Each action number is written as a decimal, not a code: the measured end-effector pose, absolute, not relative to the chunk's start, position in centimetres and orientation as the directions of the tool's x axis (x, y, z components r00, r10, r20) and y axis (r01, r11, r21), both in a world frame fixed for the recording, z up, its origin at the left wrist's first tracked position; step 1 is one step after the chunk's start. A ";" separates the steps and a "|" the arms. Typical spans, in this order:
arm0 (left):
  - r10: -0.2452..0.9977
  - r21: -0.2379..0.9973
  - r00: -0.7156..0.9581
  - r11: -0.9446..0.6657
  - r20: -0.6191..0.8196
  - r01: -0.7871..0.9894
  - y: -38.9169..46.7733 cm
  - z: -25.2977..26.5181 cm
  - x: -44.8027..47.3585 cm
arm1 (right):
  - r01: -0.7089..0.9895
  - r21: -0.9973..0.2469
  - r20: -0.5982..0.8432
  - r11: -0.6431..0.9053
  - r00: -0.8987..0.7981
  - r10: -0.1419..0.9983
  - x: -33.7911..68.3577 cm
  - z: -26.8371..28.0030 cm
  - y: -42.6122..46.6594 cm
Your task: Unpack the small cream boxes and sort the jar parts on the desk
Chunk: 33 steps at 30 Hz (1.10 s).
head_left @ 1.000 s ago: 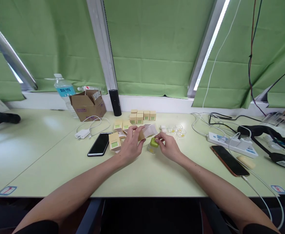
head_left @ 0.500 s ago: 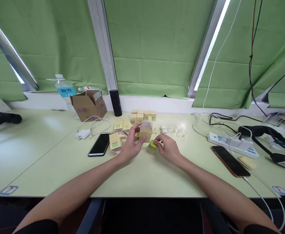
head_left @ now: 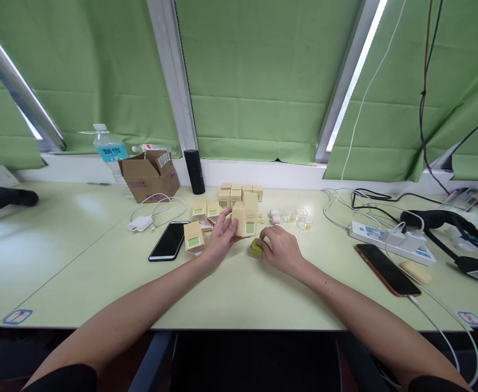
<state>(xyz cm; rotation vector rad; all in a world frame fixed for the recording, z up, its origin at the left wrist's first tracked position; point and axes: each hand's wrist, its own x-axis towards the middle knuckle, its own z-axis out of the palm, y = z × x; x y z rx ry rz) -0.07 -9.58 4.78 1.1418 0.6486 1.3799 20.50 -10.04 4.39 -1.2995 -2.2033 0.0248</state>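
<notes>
We look down at a pale green bench (head_left: 79, 261) under green window blinds. At the far left a water bottle (head_left: 109, 152) stands behind an open cardboard box (head_left: 149, 175). Near them lie a white charger (head_left: 140, 224) with its coiled cable and a dark phone (head_left: 169, 240), face up. Just right of the phone a small tan carton (head_left: 193, 238) with a green label stands by itself, and a cluster of like cartons (head_left: 239, 194) sits further back, beside a black cylinder (head_left: 193, 171).

In the middle, our left hand (head_left: 221, 235) is curled around an upright tan carton (head_left: 245, 218), fingers behind it and thumb toward the front, its top flap raised. Our right hand (head_left: 282, 249) is nearly closed, its fingertips pinching a small green jar (head_left: 256, 247) that rests on the bench just below and right of that carton, close to it.

We judge that the step goes best with the carton held steady and its mouth open, and the jar gripped by its sides so that it stays level.

Further right are small clear cups (head_left: 300, 218), a white power strip (head_left: 390, 237), a second phone (head_left: 381, 269) on a cable, and black gear (head_left: 459, 234) at the edge.
</notes>
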 end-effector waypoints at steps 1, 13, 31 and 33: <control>0.956 0.884 0.171 -0.141 0.239 -0.445 -9.6 4.8 0.0 | 0.771 -0.344 0.477 0.536 -0.349 0.807 20.6 4.5 -10.0; 0.884 0.906 0.419 -0.013 0.208 -0.422 -10.5 5.3 0.4 | -0.022 -0.935 0.338 0.353 -0.348 0.874 20.4 6.1 -10.0; 0.834 0.892 0.316 -0.428 0.452 -0.148 -11.6 4.7 0.9 | -0.320 -0.930 0.268 0.182 -0.251 0.930 20.5 7.0 -9.7; 0.837 0.892 0.310 -0.436 0.451 -0.122 -11.8 4.7 1.0 | -0.288 -0.939 0.271 0.190 -0.273 0.923 20.3 6.7 -9.7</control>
